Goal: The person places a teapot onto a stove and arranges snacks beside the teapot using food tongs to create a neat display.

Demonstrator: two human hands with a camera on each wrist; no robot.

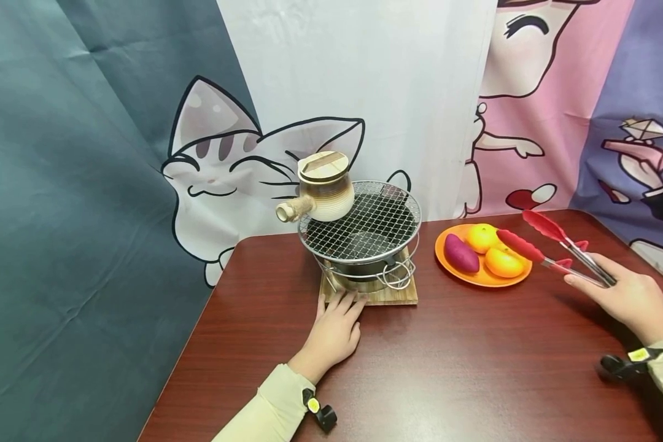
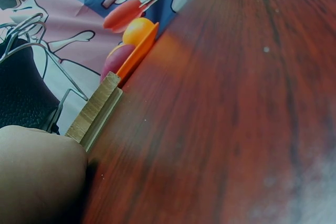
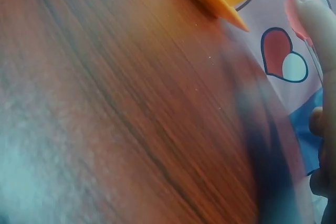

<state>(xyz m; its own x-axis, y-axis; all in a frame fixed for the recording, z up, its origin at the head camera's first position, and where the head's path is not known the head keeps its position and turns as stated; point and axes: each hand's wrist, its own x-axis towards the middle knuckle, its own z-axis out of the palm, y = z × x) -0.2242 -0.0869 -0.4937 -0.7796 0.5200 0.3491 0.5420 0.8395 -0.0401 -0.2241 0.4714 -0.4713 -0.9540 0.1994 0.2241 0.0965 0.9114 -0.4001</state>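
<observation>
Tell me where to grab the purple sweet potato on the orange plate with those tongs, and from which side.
Take the purple sweet potato across its narrow middle, coming from above and the right, where the red-tipped tongs in the right hand already are. It lies lengthwise at the orange plate's left edge; two oranges crowd its right side, so a grip across the width probably fits best.

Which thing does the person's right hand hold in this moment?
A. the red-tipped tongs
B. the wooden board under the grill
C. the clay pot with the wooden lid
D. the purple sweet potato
A: the right hand grips the red-tipped tongs, whose open tips reach over the orange plate of fruit.
</observation>
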